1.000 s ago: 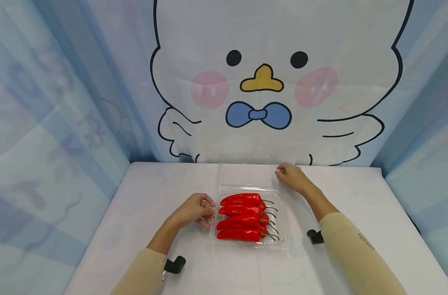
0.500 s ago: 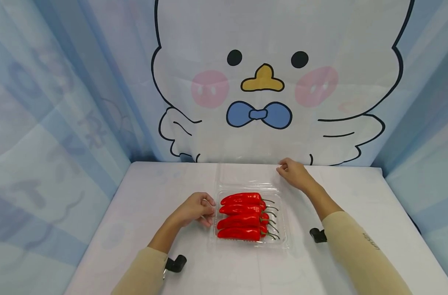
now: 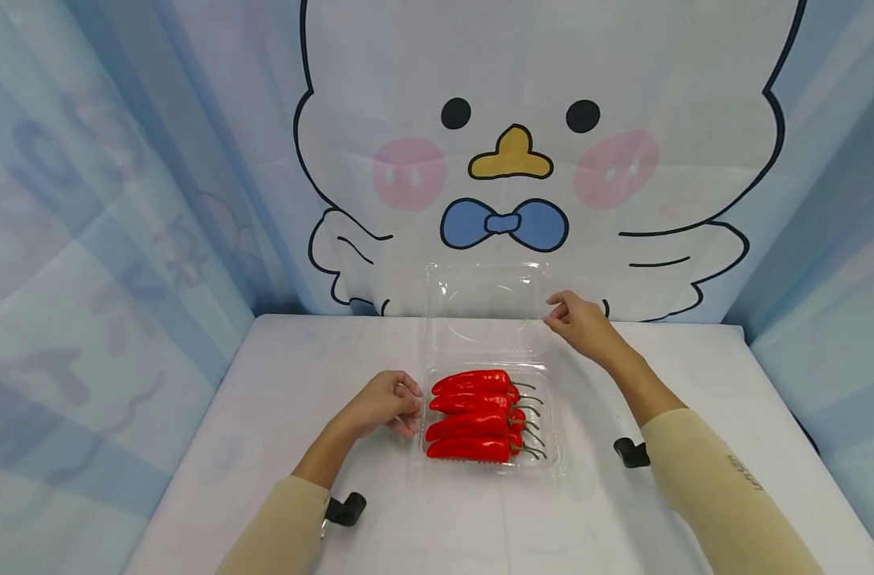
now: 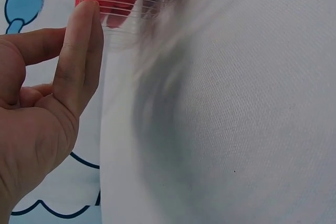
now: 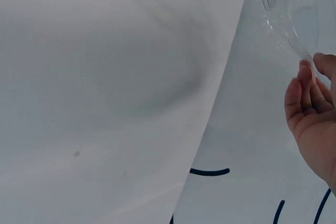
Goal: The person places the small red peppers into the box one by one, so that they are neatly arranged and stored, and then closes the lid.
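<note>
Several glossy red chili peppers [image 3: 473, 423] with green stems lie side by side in a clear plastic clamshell box [image 3: 558, 447]. The box's transparent lid [image 3: 489, 307] stands raised at the back, tilted up against the backdrop. My right hand [image 3: 584, 326] pinches the lid's right edge between thumb and fingers, as the right wrist view also shows. At the box's left side is my left hand [image 3: 383, 406]. In the left wrist view, its fairly straight fingers [image 4: 79, 56] touch the box's ribbed wall.
Box and hands are over a white-covered table [image 3: 264, 383]. Right behind its back edge hangs a cloth backdrop [image 3: 681, 160] with a cartoon print, and blue curtains [image 3: 106, 263] flank both sides. Each forearm carries a black wrist mount [image 3: 345, 509].
The lid has risen from lying low behind the box to standing tilted up. My right hand has moved up and slightly right with it. The left hand stays at the box's side.
</note>
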Tool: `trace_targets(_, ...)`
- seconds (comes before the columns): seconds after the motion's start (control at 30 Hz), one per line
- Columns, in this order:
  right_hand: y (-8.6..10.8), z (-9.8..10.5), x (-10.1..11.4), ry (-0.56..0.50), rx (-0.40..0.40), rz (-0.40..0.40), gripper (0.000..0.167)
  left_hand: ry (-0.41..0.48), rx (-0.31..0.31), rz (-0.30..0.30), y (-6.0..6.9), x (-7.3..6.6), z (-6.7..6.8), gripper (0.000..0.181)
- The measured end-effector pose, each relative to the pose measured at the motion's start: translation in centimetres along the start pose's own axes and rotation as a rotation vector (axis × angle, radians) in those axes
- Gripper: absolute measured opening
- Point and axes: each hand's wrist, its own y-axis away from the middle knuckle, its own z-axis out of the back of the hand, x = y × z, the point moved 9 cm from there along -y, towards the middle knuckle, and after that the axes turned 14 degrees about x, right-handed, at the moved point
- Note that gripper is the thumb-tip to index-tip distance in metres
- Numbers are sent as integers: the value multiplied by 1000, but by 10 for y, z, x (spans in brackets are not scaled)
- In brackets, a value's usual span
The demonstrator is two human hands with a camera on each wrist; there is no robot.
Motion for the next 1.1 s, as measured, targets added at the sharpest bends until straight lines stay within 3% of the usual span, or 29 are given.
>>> trace_targets(0.53,25,16,24,25,53,112,36,-29,-52,28,-4,0,1,16)
trace_targets(0.8,40,22,41,96,55,211,16,-41,-68,38,-4,-2,3,17)
trace_targets(1.1,59,22,46,126,71,199,9,-44,-72,39,-6,-5,3,16)
